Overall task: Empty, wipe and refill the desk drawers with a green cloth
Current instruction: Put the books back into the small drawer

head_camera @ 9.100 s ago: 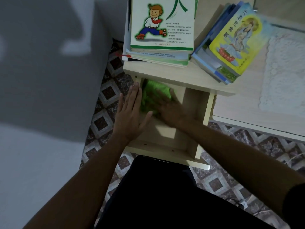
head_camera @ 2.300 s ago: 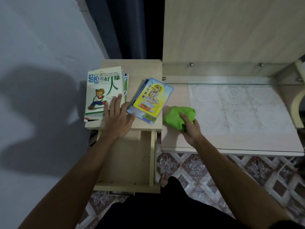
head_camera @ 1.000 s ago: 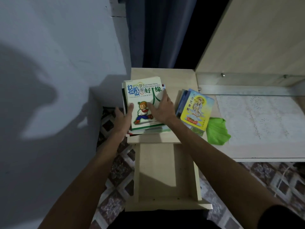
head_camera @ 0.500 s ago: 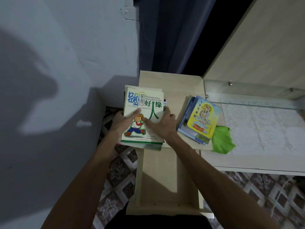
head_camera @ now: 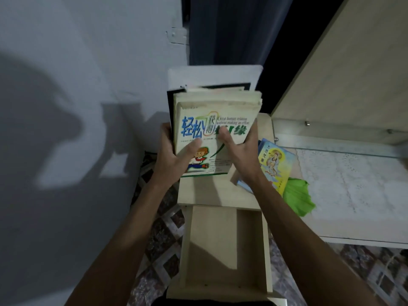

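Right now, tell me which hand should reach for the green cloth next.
Right. The right hand is on the side of the book stack nearest the green cloth, which lies on the desk beside the open drawer. The left hand would have to cross the stack.

I see a pale wood desk (head_camera: 353, 226) with a white lace mat (head_camera: 353, 184) on its top. At the mat's nine o'clock a green cloth (head_camera: 297, 199) lies crumpled, touching a yellow-covered book stack (head_camera: 276, 166) on the side cabinet (head_camera: 212, 195).
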